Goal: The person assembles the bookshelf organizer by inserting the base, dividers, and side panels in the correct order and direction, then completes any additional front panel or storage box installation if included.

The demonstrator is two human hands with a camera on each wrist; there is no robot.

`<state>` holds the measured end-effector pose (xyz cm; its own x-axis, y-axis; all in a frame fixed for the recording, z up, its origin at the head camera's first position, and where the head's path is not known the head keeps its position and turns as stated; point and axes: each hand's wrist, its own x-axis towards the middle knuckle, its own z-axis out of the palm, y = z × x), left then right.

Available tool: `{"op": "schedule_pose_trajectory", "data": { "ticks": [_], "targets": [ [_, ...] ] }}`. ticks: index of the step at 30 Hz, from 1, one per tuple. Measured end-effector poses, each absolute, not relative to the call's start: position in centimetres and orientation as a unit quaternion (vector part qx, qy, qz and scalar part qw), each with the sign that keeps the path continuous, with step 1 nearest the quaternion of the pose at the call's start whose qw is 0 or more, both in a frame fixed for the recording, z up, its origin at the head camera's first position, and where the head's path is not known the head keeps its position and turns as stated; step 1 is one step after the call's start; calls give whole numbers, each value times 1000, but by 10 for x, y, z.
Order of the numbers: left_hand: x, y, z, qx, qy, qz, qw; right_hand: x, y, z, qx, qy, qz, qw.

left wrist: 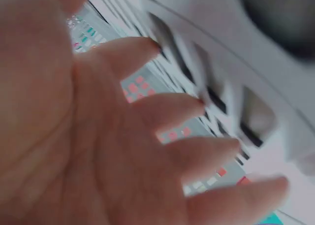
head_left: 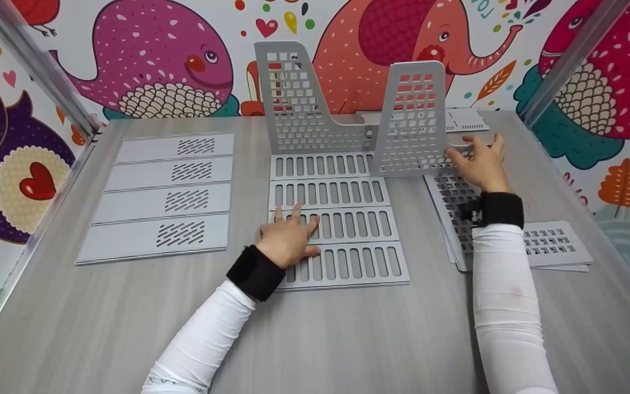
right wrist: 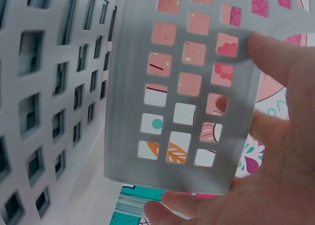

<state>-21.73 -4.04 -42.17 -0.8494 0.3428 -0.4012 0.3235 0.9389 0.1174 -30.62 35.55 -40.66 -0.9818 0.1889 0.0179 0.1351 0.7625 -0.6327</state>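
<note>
My left hand [head_left: 286, 242] rests with its fingers spread on the grey slotted panels [head_left: 356, 261], which lie in several rows on the table. In the left wrist view its fingers [left wrist: 211, 158] are straight. Behind these rows stands a grey perforated magazine file panel [head_left: 315, 134], with a sloped cut down to a low middle. Its right upright section [head_left: 410, 117] leans near my right hand [head_left: 482, 164]. The right hand pinches that section's edge, thumb on one side; a finger shows through a hole behind it in the right wrist view.
Several flat panels with slanted slits [head_left: 123, 210] lie at the left. Stacked perforated pieces [head_left: 451, 213] lie under the right forearm, with more plates [head_left: 558, 241] beside them. A small flat piece [head_left: 468, 119] lies at the back right. Metal posts [head_left: 572, 60] frame the table.
</note>
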Motion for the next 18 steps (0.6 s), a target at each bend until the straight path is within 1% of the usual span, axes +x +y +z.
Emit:
{"op": "schedule_pose_trajectory", "data": {
  "ticks": [5,8,13,18],
  "targets": [
    [-213,-41,-418,162,956,44,241,-307,357,-408,-127,-930,344,42],
    [-211,-42,-418,170,951,38,254,-307,359,-409,-126,-932,337,38],
    [-210,-41,-419,184,951,27,247,-307,357,-410,-104,-938,329,28],
    [-211,-39,-421,184,951,23,249,-309,339,-412,-83,-943,323,11]
  ]
}}
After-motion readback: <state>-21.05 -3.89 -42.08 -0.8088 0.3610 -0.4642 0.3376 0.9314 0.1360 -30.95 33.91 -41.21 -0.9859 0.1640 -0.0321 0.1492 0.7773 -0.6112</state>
